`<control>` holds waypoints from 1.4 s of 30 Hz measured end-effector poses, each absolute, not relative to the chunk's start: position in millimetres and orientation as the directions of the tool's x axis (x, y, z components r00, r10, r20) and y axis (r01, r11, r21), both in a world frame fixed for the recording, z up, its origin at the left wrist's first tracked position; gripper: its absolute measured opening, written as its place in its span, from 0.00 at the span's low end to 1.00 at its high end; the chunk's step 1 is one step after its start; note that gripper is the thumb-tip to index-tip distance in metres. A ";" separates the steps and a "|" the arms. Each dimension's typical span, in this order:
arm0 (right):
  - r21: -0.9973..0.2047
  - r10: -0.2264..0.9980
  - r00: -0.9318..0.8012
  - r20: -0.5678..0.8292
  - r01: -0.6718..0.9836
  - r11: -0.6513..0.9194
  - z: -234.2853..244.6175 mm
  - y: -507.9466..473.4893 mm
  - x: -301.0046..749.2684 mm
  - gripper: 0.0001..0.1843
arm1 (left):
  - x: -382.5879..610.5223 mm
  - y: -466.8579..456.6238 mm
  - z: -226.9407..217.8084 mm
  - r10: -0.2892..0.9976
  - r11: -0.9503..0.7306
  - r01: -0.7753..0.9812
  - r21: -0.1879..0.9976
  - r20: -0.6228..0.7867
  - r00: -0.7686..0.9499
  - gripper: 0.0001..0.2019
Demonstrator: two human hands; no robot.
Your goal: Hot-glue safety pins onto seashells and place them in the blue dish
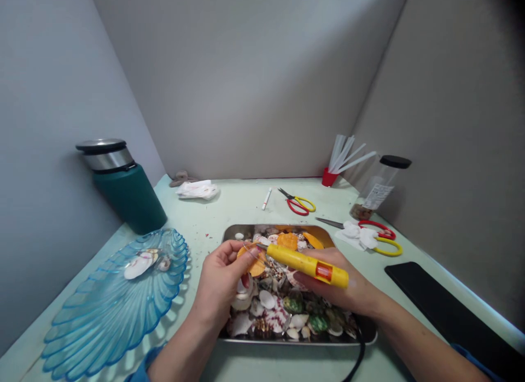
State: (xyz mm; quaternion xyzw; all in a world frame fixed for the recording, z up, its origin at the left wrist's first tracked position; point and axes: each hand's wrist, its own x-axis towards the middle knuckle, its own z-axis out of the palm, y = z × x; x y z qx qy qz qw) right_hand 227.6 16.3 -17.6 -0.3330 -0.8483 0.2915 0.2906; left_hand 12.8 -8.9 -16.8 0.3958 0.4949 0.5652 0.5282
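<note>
My left hand point(219, 281) pinches an orange scallop shell point(255, 261) over a metal tray point(233, 232) filled with several mixed seashells. My right hand point(344, 286) grips a yellow glue gun point(307, 265) with a red-orange switch. Its nozzle tip touches the orange shell near my left fingers. A black cord runs from under my right wrist toward the table's front edge. Both hands hover above the tray's middle.
A blue shell-shaped glass dish point(110, 305) with a few shells lies at the left. A green flask point(123, 185) stands behind it. Two scissors point(299, 204) point(375, 234), a red cup of glue sticks point(340, 163), a jar point(379, 187), tissue point(197, 189) and a black pad point(443, 311) surround the tray.
</note>
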 end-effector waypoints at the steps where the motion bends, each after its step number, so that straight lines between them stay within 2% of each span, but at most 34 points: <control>1: -0.680 0.729 -0.614 0.304 0.396 0.617 -17.5 16.4 227.9 0.09 | 12.2 -8.1 -17.4 0.988 0.044 -0.223 0.974 -0.076 -0.136 0.12; 9: -0.659 0.794 -0.541 0.275 0.495 0.566 -13.8 22.7 235.9 0.09 | 10.6 -7.5 -16.8 0.984 0.015 -0.265 0.964 -0.062 -0.169 0.13; 13: -0.482 0.783 -0.588 0.202 0.636 0.602 -14.5 20.4 232.9 0.08 | 10.9 -8.5 -15.9 0.980 -0.002 -0.274 0.962 -0.053 -0.193 0.14; 17: -0.299 0.805 -0.577 0.141 0.750 0.590 -12.8 16.5 232.1 0.19 | 11.1 -8.4 -14.9 0.981 -0.019 -0.272 0.962 -0.035 -0.190 0.14; 20: -0.235 0.772 -0.622 0.135 0.736 0.634 0.8 13.8 232.6 0.21 | 12.2 -9.1 -13.3 0.983 -0.024 -0.251 0.968 -0.023 -0.183 0.14; 22: -0.221 0.750 -0.630 0.202 0.716 0.662 14.0 11.2 228.4 0.20 | 13.3 -10.2 -12.0 0.986 -0.030 -0.246 0.969 -0.011 -0.166 0.14; 25: -0.244 0.727 -0.596 0.341 0.690 0.681 29.2 6.0 211.5 0.14 | 14.9 -12.6 -10.6 0.992 -0.045 -0.245 0.969 0.014 -0.126 0.13; 29: -0.244 0.701 -0.602 0.382 0.666 0.705 27.5 0.1 184.9 0.14 | 15.3 -14.2 -11.2 0.993 -0.057 -0.226 0.972 0.032 -0.115 0.12; 33: -0.361 0.696 -0.563 0.445 0.599 0.715 14.6 0.4 178.9 0.12 | 14.6 -13.6 -13.5 0.997 -0.041 -0.228 0.973 0.025 -0.074 0.11; 37: -0.493 0.731 -0.541 0.415 0.542 0.681 10.0 3.1 185.4 0.12 | 15.1 -14.3 -13.3 1.000 -0.021 -0.231 0.973 0.017 -0.018 0.11; 42: -0.602 0.780 -0.513 0.359 0.511 0.613 11.6 5.2 188.0 0.14 | 15.6 -15.3 -12.8 0.999 0.041 -0.204 0.978 -0.039 0.013 0.13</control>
